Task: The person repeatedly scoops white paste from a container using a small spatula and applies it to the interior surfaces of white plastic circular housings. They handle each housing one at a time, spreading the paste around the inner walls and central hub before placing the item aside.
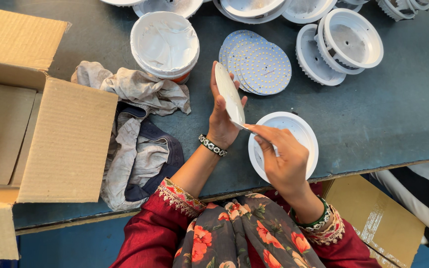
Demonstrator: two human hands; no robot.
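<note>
My left hand [220, 119] holds a round white disc [229, 93] on edge, tilted toward me. My right hand [281, 159] pinches something small at the disc's lower rim, fingertips touching it; what it pinches is too small to tell. Under my right hand a white round lamp housing [304, 130] lies open side up near the table's front edge. Behind my hands lies a stack of round white LED boards [261, 63] dotted with small chips.
A white tub of paste [165, 43] stands at the back left, beside crumpled rags [135, 129]. An open cardboard box [35, 129] fills the left. More white housings [343, 44] crowd the back right. Flat cardboard [373, 218] leans below the table edge.
</note>
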